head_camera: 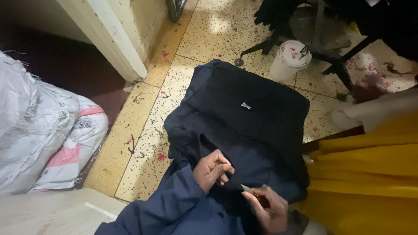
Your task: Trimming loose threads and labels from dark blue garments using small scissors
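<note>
A dark navy garment (244,117) is draped over a raised surface in front of me, with a small white tag (246,105) on its upper part. My left hand (212,169), in a navy sleeve, pinches a fold of the dark fabric near its lower edge. My right hand (267,209) holds a small thin pale blade (248,189) just right of the left fingers, its tip close to the cloth.
Yellow cloth (370,178) lies at the right. A white lidded bucket (289,60) stands on the speckled tile floor by black chair legs (335,65). White woven sacks (43,130) sit at the left, beside a white door frame (109,39).
</note>
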